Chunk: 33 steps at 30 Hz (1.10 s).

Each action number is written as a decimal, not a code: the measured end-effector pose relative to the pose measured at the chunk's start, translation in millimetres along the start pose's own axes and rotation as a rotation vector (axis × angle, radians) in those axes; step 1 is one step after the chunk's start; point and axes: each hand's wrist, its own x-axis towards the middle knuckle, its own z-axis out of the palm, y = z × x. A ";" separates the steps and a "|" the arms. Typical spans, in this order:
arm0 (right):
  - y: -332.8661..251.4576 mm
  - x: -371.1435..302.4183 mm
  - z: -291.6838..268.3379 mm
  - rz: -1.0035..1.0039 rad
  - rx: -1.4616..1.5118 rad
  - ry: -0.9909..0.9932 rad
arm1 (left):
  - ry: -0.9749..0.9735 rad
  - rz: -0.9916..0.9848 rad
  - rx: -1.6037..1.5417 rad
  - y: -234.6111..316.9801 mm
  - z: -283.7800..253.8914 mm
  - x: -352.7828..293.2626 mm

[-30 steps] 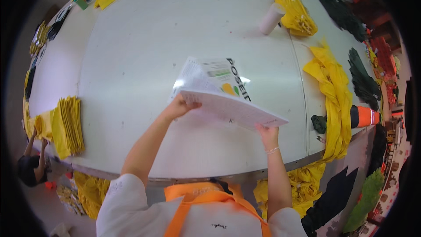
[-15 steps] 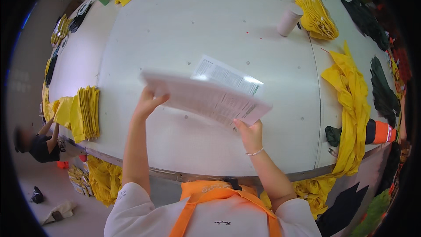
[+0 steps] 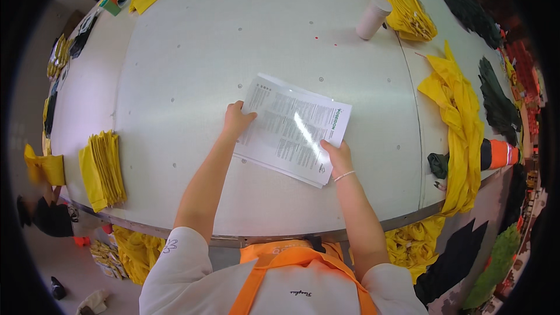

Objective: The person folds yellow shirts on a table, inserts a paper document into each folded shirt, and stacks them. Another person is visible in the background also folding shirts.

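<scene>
A stack of printed sheets (image 3: 286,125), glossy on top with a bright streak of glare, lies low over or on the white table in front of me. My left hand (image 3: 238,121) grips its left edge, thumb on top and the other fingers mostly hidden beneath. At the lower right edge my right hand (image 3: 338,158) pinches the same stack, its thumb pressed on the upper sheet. The edges of the lower sheets stick out a little at the bottom and top.
A folded yellow pile (image 3: 103,170) stands at the left edge of the table (image 3: 192,70). A pale cylinder (image 3: 373,17) stands by another yellow pile (image 3: 406,9) at the far right. Crumpled yellow fabric (image 3: 458,122) hangs over the right edge. A co-worker (image 3: 49,216) handles a yellow piece at far left.
The stack, tilted and blurred before with a separate sheet behind it, now lies flatter as one pile. My left hand moved right. The co-worker's yellow piece has come away from the left pile.
</scene>
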 end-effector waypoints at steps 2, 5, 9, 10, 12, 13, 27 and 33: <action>-9.4 -7.6 -2.2 0.002 0.031 -0.016 | 0.058 0.041 0.032 -13.5 8.8 3.5; -5.0 -4.4 -6.0 -0.079 0.011 0.044 | 0.067 0.038 0.020 -7.2 13.0 0.5; 0.3 0.8 -0.5 -0.132 0.097 0.188 | 0.181 0.083 0.008 -9.9 21.9 -1.7; -4.2 2.1 -1.6 -0.099 0.161 0.222 | 0.195 0.087 0.023 -10.1 23.8 -2.1; -10.9 10.0 -11.6 -0.021 0.141 -0.042 | 0.215 0.101 0.053 -9.2 28.0 -2.3; -12.3 13.4 -18.0 0.020 0.127 -0.172 | 0.224 0.118 0.019 -11.9 30.9 -1.0; -89.9 -14.0 -145.5 -0.723 -0.208 -0.197 | -0.473 0.364 -0.954 93.8 28.1 -36.0; -57.7 15.0 -173.6 -0.571 -0.137 -0.152 | -0.499 0.319 -0.642 97.9 87.0 -32.0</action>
